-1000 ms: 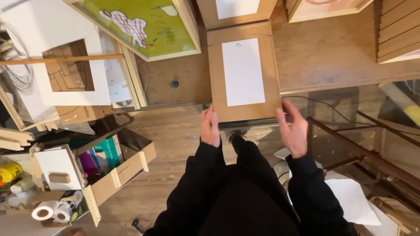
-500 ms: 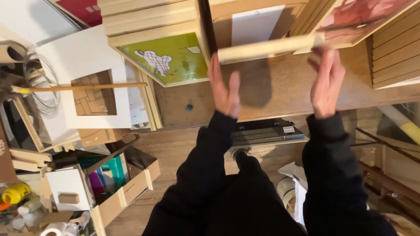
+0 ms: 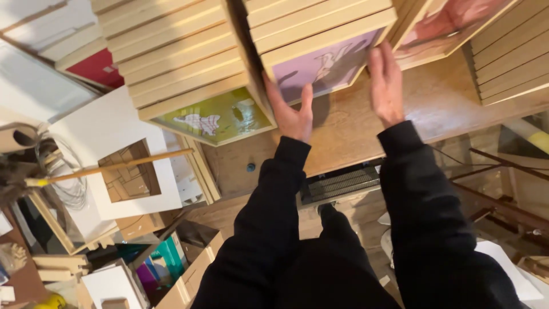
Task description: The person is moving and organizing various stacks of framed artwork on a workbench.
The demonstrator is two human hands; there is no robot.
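Flanking the half-hidden purple panel [image 3: 320, 66], open left hand [image 3: 293, 114] and right hand [image 3: 386, 86].

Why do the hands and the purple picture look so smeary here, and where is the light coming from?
In the head view, the left hand, right hand and purple panel are softened by motion blur; light seems to fall from above, since the hands cast dark shadows on the panel and the wooden floor; the wide lens bends the stacked frames outward.

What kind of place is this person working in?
Probably an art studio or framing workshop: stacked wooden-framed panels, a purple picture panel between left hand and right hand, and a cluttered supplies box.
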